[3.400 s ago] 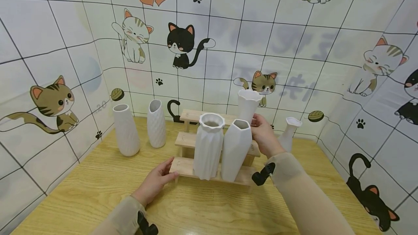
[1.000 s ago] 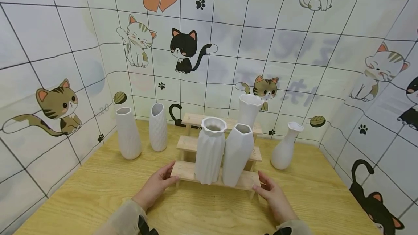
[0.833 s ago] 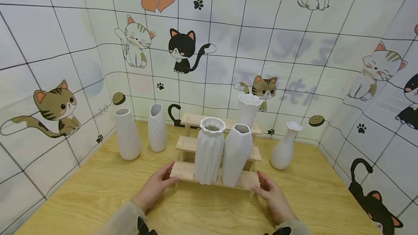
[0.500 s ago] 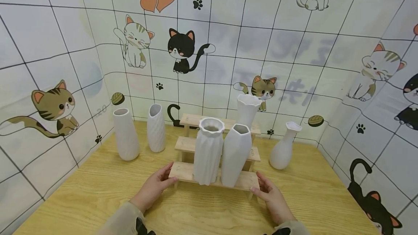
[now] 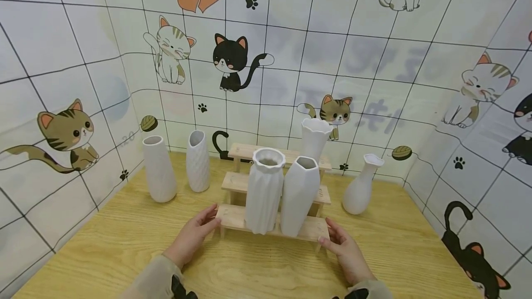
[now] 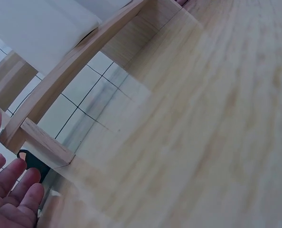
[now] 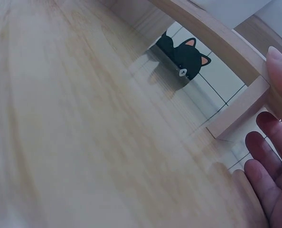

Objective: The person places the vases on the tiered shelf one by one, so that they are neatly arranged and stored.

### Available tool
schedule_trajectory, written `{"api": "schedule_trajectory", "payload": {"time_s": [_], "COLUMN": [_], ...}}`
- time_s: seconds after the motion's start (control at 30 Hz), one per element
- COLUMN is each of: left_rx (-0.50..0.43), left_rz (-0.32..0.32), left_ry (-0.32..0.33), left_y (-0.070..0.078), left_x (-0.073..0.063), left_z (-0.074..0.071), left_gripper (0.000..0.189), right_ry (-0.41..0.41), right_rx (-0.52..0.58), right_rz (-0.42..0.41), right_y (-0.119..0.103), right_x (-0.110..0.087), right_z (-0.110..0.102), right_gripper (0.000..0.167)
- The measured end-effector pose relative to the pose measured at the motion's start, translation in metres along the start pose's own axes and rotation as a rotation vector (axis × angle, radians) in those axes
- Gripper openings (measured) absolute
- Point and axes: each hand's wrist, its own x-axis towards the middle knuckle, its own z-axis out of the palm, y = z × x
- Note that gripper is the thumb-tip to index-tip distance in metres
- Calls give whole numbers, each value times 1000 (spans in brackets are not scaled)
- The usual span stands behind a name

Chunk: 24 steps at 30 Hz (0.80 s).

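A three-tier wooden display stand [image 5: 232, 216] stands mid-table. Its lowest step bears a fluted white vase [image 5: 262, 197] and a faceted white vase [image 5: 300, 197]. Behind them rises a white vase with a wavy flared rim [image 5: 317, 137]; its base is hidden. My left hand [image 5: 189, 239] is at the left end of the lowest step, fingers loosely bent and thumb beside the board's end; in the left wrist view the fingers [image 6: 22, 185] hold nothing. My right hand [image 5: 349, 253] holds the step's right end, thumb in front; in the right wrist view its lower fingers [image 7: 262, 152] hang free.
On the table [image 5: 257, 271] at left stand a tapered white vase [image 5: 160, 172] and a textured white vase with a slanted mouth [image 5: 198, 163]. A narrow-necked white vase [image 5: 359, 190] stands at right. A cat-patterned wall covering [image 5: 282, 82] encloses the back and sides.
My right hand has come down from the flared-rim vase to the lowest step's right end. Just now my left thumb has drawn back from the step's front edge. The vases stay put.
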Motion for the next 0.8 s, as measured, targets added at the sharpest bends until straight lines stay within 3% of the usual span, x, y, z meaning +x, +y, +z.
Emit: {"api": "schedule_trajectory", "payload": {"time_s": [0.17,0.43,0.5,0.7,0.8], "left_rx": [-2,89,93,84,61], "left_rz": [19,-4,10,52,48], "left_ry": [54,243,328,680,786], "left_y": [4,20,24,34,38], "left_x": [3,5,5,12,15], "left_z": [-6,-30,-39,-58,-63], "left_gripper": [69,75,77,74,73], "right_ry": [2,2,3,1,-2], "right_rx": [2,17,21,28,31], "right_rz": [9,6,1,-11,-13], "right_y": [2,1,1,2,2], "right_x": [2,1,1,1,0], "right_z": [0,0,0,0,-1], "right_gripper": [71,70,70,70,70]}}
